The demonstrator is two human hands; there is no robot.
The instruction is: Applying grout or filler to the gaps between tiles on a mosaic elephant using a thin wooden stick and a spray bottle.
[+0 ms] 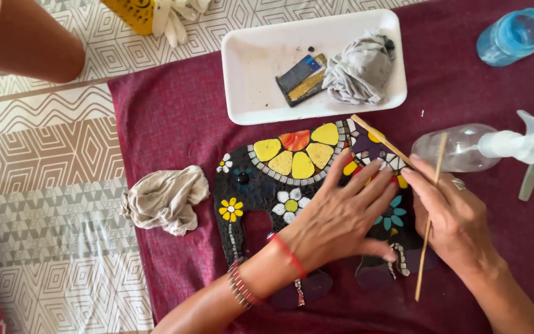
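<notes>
Nearest, left hand (341,213) spread wide and flat, pressing on the elephant-shaped mosaic (279,179) at the middle of the maroon cloth (168,111). Just beside it, right hand (455,219) pinched around two thin wooden sticks (429,222), seemingly one tip touching the mosaic. Left, a crumpled beige rag (165,199). Right, a clear spray bottle (477,148) lying down. Farther, a white tray (254,68) holding a grey cloth (360,68).

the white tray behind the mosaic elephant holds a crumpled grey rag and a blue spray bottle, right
Not quite. In the head view the white tray behind the mosaic elephant does hold a crumpled grey rag, but beside it lie small dark sanding blocks, not a spray bottle. The clear spray bottle lies on the maroon cloth, outside the tray.
</notes>
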